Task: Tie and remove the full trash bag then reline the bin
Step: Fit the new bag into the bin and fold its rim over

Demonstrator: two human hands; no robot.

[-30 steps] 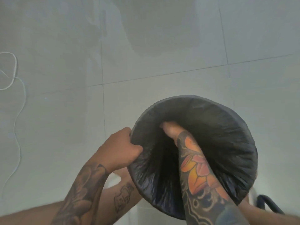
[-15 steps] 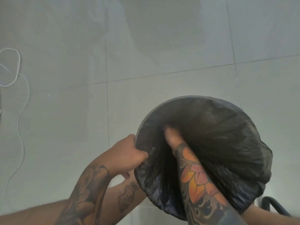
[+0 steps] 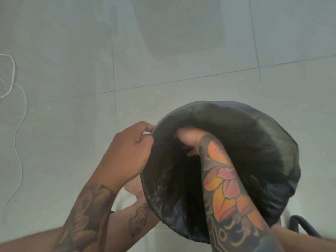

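— Where's the bin [image 3: 181,113] now?

— Tipped up toward the person, above the tiled floor [image 3: 72,142], its round mouth facing them. The black liner [image 3: 272,160] sits inside, folded over the rim and bulging loose on the far right side.

— What's the left hand [image 3: 127,153] doing?

— It's at the left edge of the rim, fingers [image 3: 143,128] curled and pinching the liner's edge there. I'd say that pins the plastic so it can't slide in.

— And the right hand [image 3: 189,140]?

— The tattooed forearm reaches into the mouth. The hand presses against the liner near the left wall; whether its fingers are spread or together, I can't tell. It looks like pushing the bag down to seat it.

— So, relining?

— Seems so. No full bag in sight, only a white cord [image 3: 16,124] on the floor.
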